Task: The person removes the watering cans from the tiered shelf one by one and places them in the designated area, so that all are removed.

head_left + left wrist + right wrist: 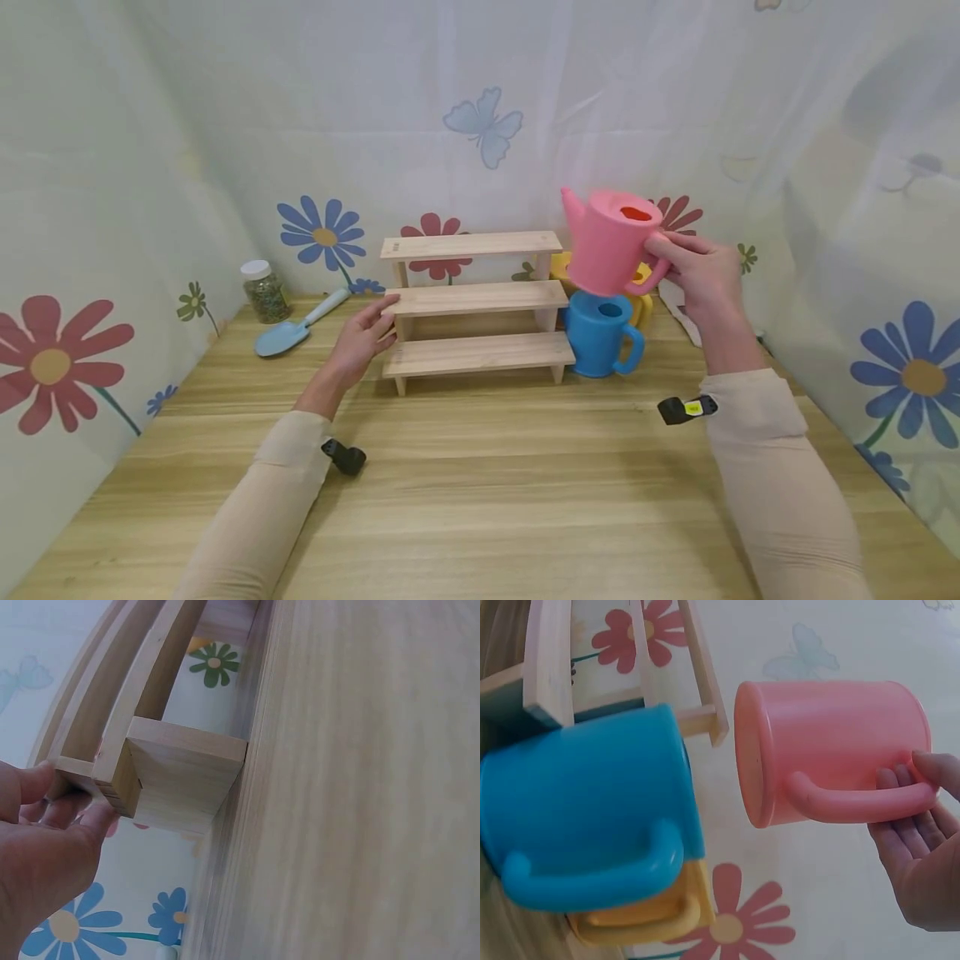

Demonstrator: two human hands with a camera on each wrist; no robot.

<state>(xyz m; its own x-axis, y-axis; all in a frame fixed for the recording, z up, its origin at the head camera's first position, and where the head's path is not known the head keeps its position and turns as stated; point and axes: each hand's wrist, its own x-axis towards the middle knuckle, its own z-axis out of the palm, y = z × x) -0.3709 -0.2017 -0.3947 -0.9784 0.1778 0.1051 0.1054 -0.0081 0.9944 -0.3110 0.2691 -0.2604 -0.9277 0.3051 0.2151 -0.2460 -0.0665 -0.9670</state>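
In the head view, my right hand point(708, 279) grips the handle of a pink watering can point(609, 246), raised above a blue watering can point(595, 337) with its spout to the left. The right wrist view shows the fingers curled round the upper handle of the pink can point(840, 742). A yellow watering can point(642, 310) stands behind the blue one, partly hidden. My left hand point(362, 337) holds the left end of the middle step of a three-step wooden stand point(480, 298). The left wrist view shows thumb and fingers about that step's end point(79, 771).
At the back left, a lidded jar point(266, 293) of green bits stands by a light blue trowel point(300, 325). A whitish flat thing point(678, 312) lies at the right, partly behind my right hand. A flowered curtain point(337, 125) surrounds the wooden table point(480, 483).
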